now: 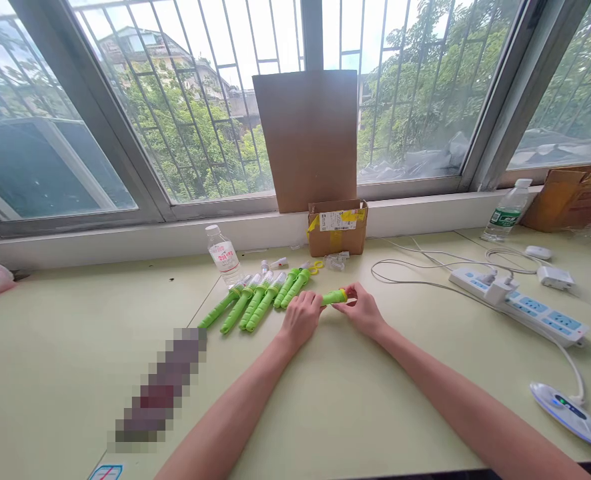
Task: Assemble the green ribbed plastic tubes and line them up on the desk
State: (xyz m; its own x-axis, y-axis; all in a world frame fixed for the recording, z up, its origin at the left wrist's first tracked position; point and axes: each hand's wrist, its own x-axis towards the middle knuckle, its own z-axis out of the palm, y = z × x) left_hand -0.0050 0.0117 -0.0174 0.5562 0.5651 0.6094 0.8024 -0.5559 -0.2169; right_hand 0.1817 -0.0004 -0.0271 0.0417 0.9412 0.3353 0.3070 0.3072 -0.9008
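Observation:
A green ribbed plastic tube [331, 297] lies nearly level between my hands, just above or on the table. My left hand [301, 317] is wrapped round its left part and hides that end. At the tube's right end is a yellow ring [344, 294], where the fingertips of my right hand [365, 312] are closed. Whether they hold a further small part there is hidden. Left of my hands lie several similar green tubes [235, 312] with clear tops, side by side. Two more green tubes [291, 288] rest just behind my left hand.
Loose yellow rings [317, 267] and clear plastic pieces [336, 261] lie before a small cardboard box [338, 239]. A water bottle [224, 257] stands behind the tubes. At right are a power strip [523, 307] with cables, another bottle [506, 212] and a white device [569, 413].

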